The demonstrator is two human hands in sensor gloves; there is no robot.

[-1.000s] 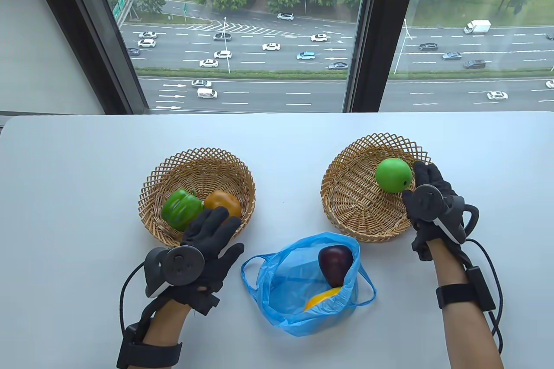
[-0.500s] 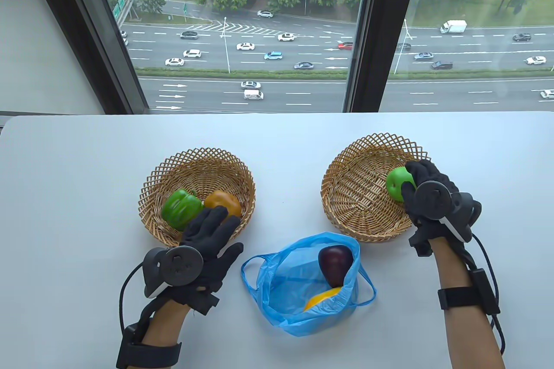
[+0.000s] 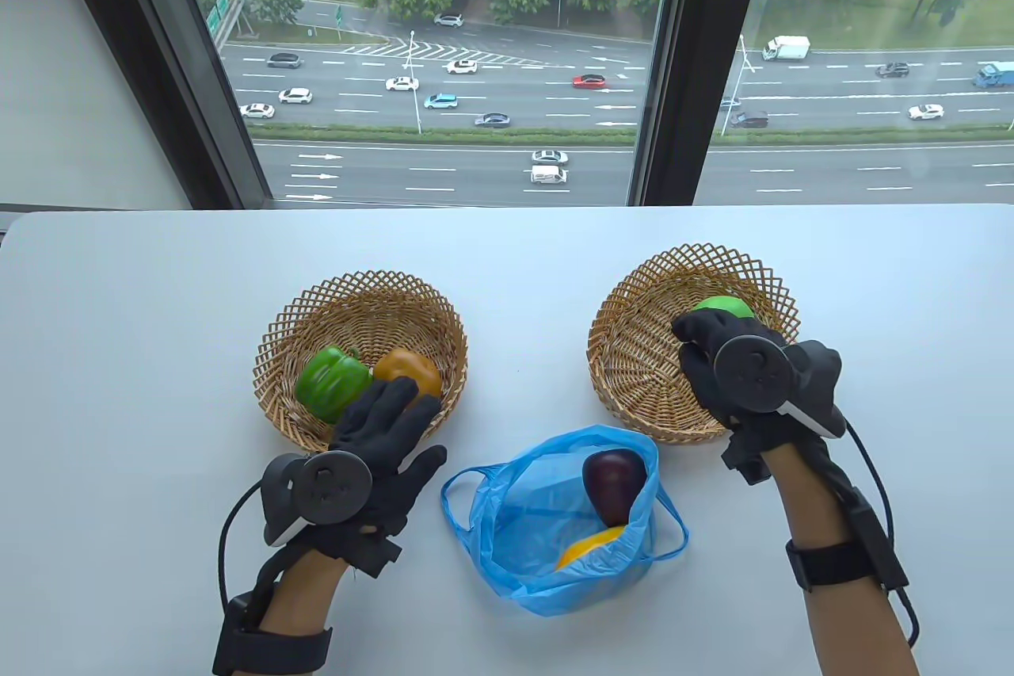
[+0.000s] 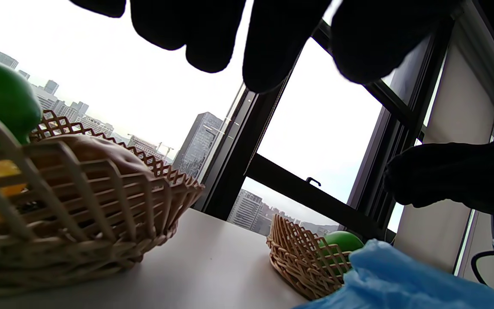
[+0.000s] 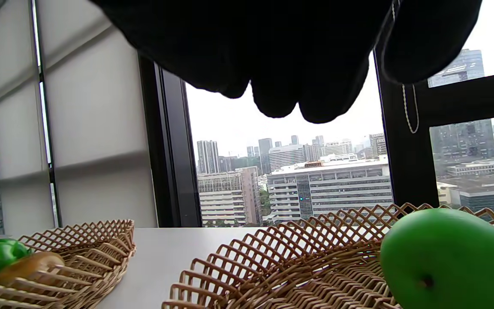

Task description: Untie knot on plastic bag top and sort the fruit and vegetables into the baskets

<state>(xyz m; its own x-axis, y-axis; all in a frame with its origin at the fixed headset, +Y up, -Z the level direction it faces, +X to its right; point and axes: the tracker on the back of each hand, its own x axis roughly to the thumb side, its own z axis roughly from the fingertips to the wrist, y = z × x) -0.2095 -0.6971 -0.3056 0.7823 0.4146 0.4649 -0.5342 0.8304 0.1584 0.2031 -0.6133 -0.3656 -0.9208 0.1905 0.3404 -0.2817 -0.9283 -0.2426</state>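
The blue plastic bag (image 3: 547,541) lies open near the table's front, holding a dark purple fruit (image 3: 614,479) and a yellow item (image 3: 590,547). In the left basket (image 3: 364,288) sit a green pepper (image 3: 331,383) and an orange pepper (image 3: 405,368). My left hand (image 3: 396,422) lies flat, its straight fingers over that basket's near rim, holding nothing. A green apple (image 3: 722,306) rests in the right basket (image 3: 634,359). My right hand (image 3: 701,355) hovers over that basket and partly hides the apple. In the right wrist view the apple (image 5: 448,257) lies free below the fingers (image 5: 281,56).
The white table's far edge meets a large window. Bare tabletop (image 3: 523,327) runs between the two baskets and along both outer sides. In the left wrist view the left basket (image 4: 79,223) is close, and the right basket (image 4: 298,262) and bag (image 4: 401,283) are farther off.
My right hand has swung left from the apple's right side to above the basket's middle, and the apple now lies free in the basket. The left hand has not moved.
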